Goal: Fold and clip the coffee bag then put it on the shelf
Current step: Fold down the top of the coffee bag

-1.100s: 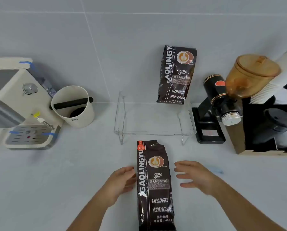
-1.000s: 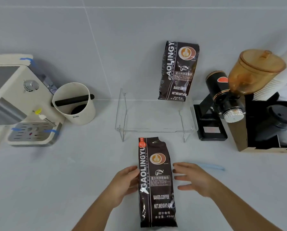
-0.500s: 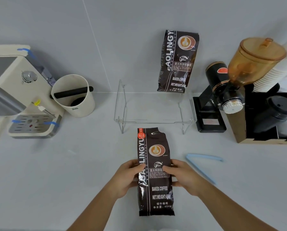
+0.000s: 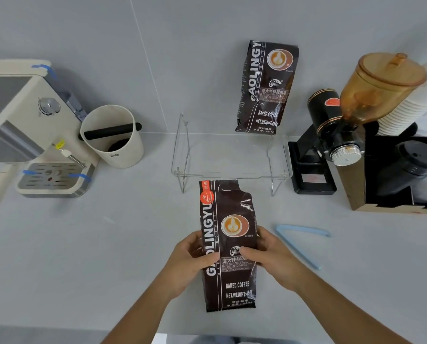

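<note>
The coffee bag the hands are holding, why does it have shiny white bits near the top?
Head view: that is glare, light bouncing off the crinkled glossy foil of the coffee bag; the wide lens also bends the grinder at the edge.

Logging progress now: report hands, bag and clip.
Left hand and right hand grip coffee bag at mid-height. Top unfolded. Blue clip lies open on counter, right of bag. Shelf reachable.

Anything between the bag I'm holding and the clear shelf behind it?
Nothing visible. The coffee bag sits just in front of the shelf, counter bare between. A second bag stands on the shelf's back right; its left is free.
</note>
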